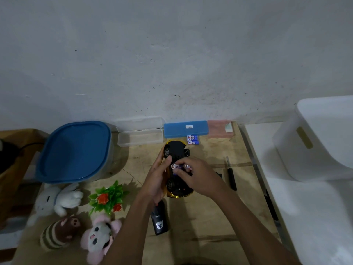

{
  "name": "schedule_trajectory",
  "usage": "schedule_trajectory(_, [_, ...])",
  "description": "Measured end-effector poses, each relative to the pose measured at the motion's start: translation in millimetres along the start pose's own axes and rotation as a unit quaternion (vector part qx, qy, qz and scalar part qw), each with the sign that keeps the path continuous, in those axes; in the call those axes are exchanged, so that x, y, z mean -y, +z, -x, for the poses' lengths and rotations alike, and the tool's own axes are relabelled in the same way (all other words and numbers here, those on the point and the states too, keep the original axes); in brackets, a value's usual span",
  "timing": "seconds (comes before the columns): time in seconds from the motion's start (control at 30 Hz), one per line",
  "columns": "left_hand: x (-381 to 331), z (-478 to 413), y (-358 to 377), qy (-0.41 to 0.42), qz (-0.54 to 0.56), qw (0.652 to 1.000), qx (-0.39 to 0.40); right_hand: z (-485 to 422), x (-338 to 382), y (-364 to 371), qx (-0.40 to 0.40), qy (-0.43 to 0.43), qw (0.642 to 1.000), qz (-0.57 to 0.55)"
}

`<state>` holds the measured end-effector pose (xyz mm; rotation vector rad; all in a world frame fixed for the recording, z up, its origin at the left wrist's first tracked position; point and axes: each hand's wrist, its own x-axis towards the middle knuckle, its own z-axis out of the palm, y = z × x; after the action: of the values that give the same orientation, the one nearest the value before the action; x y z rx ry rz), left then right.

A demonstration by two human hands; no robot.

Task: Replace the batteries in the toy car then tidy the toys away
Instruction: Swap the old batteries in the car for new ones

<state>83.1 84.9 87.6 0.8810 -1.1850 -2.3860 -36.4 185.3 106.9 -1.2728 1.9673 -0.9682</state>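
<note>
We kept the toy car [176,150] wheels-up, seemingly resting on the table [210,217] straight ahead of us, between our two hands. Its long axis ran directly away from us toward the wall. Our left hand [158,175] gripped the car's left flank with the thumb laid over the underside. Our right hand [198,175] lay across from the other side and pinched two batteries [175,166] at the middle of the underside. They sat crosswise to the car's length. We could not tell whether they were seating or lifting out.

The right hand was the working one, and we judged its free path to be up and to the right. Bare table lay there before the screwdriver [231,174], which was well apart and nearer the table's right edge. The spare battery pack [193,140] sat just beyond the car's far end, beside the blue case [185,129]. The remote [159,219] lay under our left wrist, close to the car's near end. The plastic plant [108,197] and plush toys [61,199] crowded the left.
</note>
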Motion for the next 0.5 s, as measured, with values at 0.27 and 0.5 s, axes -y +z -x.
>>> schedule_trajectory(0.27, [-10,2,0,0.011,0.004,1.000,-0.004,-10,2,-2,-0.106,0.049,0.987,-0.114])
schedule_trajectory(0.5, [-16,1,-10,0.028,0.001,0.999,-0.024,-1,4,-9,-0.066,0.107,0.972,-0.196])
